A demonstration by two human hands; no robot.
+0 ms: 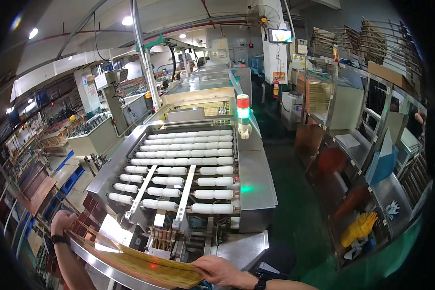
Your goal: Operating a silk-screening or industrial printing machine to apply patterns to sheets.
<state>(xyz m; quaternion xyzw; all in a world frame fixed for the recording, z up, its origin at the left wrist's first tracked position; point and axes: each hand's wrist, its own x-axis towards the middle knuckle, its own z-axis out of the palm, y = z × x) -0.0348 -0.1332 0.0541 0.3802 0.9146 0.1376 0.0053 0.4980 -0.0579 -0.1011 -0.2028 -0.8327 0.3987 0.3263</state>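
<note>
A thin yellow-brown panel (164,267) is tilted low in front of me, at the near end of a roller conveyor (215,194). My right hand (220,269) pinches its right end between thumb and fingers. At the far left corner my left hand (64,222) is closed on the panel's edge; its fingertips are partly hidden. The panel seems to be the top one of several alike lying together, though their count cannot be made out. White rollers and two pale metal guide bars (184,195) lie just beyond the panel.
A signal tower (243,113) glows red and green on the machine's right side. Along the right stands a metal rack (357,159) with yellow gloves (358,229) on a low shelf. A green-floored aisle (295,208) runs between. Reddish panels on a stand (38,193) are at left.
</note>
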